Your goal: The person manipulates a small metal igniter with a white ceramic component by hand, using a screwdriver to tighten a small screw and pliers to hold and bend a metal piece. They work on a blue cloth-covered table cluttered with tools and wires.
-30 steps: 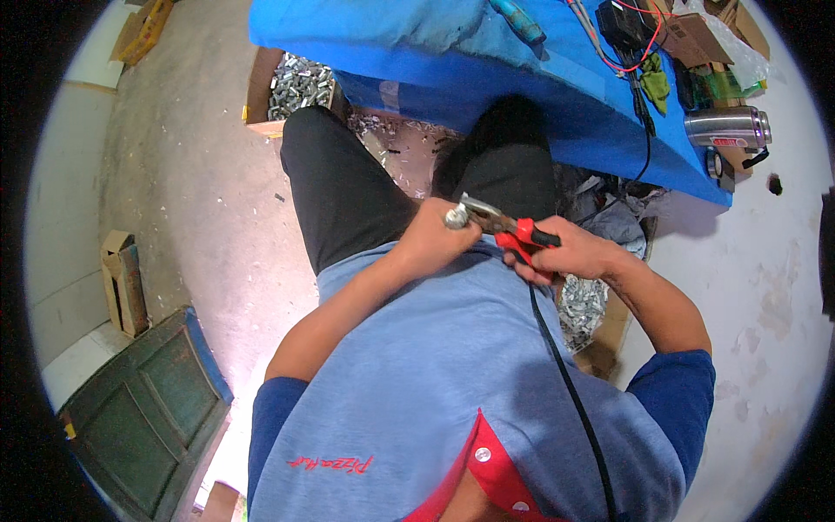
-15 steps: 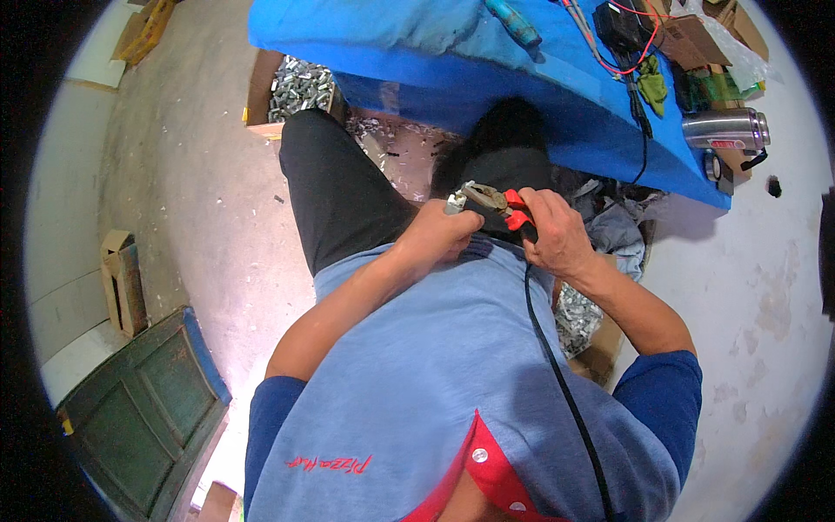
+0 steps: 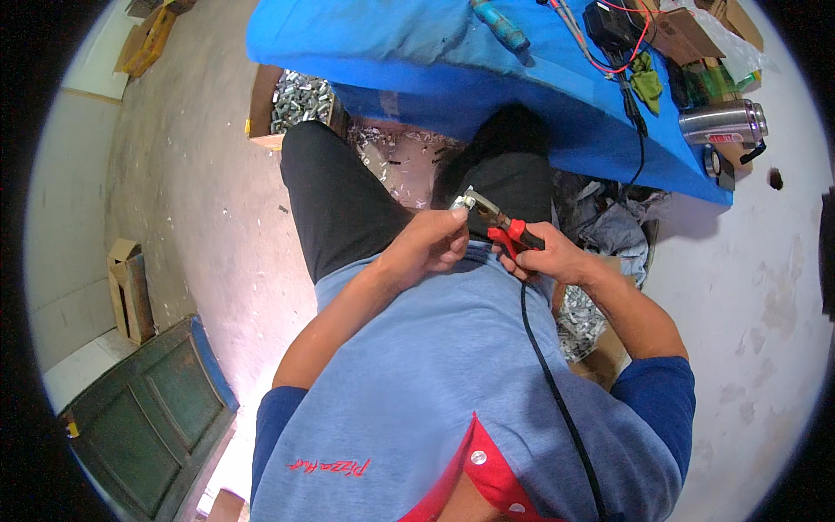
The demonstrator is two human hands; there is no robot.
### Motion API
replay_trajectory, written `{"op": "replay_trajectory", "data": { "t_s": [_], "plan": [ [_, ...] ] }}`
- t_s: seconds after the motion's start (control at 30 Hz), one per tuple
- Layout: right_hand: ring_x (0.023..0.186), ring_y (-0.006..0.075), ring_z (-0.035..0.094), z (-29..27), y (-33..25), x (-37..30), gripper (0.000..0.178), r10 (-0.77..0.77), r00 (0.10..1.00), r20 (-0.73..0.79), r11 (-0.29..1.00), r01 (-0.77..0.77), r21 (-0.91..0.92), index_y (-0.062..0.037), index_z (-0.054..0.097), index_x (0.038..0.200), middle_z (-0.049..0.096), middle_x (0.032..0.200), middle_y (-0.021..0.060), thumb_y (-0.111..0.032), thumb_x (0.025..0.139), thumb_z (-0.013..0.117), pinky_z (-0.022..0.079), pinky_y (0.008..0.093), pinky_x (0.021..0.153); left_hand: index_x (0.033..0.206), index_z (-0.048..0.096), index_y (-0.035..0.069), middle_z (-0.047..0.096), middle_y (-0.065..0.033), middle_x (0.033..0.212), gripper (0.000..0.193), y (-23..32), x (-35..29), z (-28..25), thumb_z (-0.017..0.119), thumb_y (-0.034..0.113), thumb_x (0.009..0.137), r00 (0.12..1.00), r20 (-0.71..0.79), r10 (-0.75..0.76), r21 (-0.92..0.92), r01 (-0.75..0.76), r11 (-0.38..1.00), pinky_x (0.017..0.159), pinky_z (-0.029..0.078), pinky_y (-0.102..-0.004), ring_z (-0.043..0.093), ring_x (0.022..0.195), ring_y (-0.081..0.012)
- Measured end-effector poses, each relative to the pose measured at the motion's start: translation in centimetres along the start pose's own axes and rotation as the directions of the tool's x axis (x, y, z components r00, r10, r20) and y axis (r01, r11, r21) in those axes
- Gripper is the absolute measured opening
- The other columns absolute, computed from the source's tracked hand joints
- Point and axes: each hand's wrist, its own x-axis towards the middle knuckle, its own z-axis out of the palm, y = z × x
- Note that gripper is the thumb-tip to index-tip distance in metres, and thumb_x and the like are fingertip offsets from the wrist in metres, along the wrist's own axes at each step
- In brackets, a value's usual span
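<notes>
Since a second ago the right hand [image 3: 550,258] has pulled in tighter toward the lap, so the red-handled pliers [image 3: 503,229] now sit right against the small metal piece [image 3: 461,203]. The left hand [image 3: 428,246] pinches that piece, fingers closed on it. Right fingers wrap the handles. Looks like the crimping or cutting is mid-go. Up front there's a blue-covered table [image 3: 417,52] with a steel flask [image 3: 724,122], over a dusty concrete floor [image 3: 187,191] and a box of metal parts [image 3: 291,100].
</notes>
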Motion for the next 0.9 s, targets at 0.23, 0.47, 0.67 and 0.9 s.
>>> {"op": "replay_trajectory", "data": {
  "t_s": [0.23,0.47,0.67,0.9],
  "plan": [
    [0.06,0.0135,0.055,-0.1,-0.3,-1.4,0.043,0.073,0.951,0.3,0.831,-0.224,0.508,0.0019,0.054,0.116,0.06,0.084,0.0119,-0.017,0.079,0.062,0.043,0.0251,0.044,0.068,0.047,0.009,0.041,0.0004,0.061,0.054,0.6,-0.5,0.7,0.046,0.055,0.096,0.997,0.044,0.059,0.227,-0.068,0.972,0.044,0.023,-0.0232,0.033,0.052,-0.0075],
    [0.061,0.0147,0.055,-0.5,0.3,-1.9,0.045,0.055,0.917,0.394,0.757,-0.296,0.583,0.0019,0.053,0.117,0.06,0.086,0.0128,-0.02,0.08,0.063,0.044,0.0256,0.045,0.07,0.049,0.007,0.043,0.0005,0.061,0.054,0.5,-0.4,1.3,0.043,0.052,0.099,0.997,0.026,0.068,0.303,-0.072,0.95,0.044,0.023,-0.0234,0.034,0.051,-0.0076],
    [0.06,0.0142,0.056,-0.5,0.5,-1.7,0.046,0.022,0.941,0.338,0.795,-0.222,0.564,0.0034,0.054,0.117,0.061,0.085,0.0128,-0.021,0.079,0.062,0.045,0.0264,0.045,0.072,0.049,0.008,0.043,0.0004,0.062,0.052,0.1,0.0,1.1,0.044,0.053,0.099,0.996,0.002,0.085,0.296,-0.082,0.952,0.044,0.023,-0.0235,0.034,0.051,-0.0076],
    [0.064,0.0158,0.063,-1.0,-0.4,-1.1,0.051,0.051,0.98,0.192,0.913,-0.123,0.388,0.0053,0.055,0.119,0.065,0.087,0.0129,-0.023,0.077,0.064,0.05,0.0262,0.049,0.072,0.048,0.009,0.042,0.001,0.064,0.051,-0.2,0.2,0.7,0.046,0.053,0.098,0.994,-0.03,0.107,0.273,-0.094,0.957,0.045,0.023,-0.0226,0.032,0.053,-0.0069]
  ]
}}
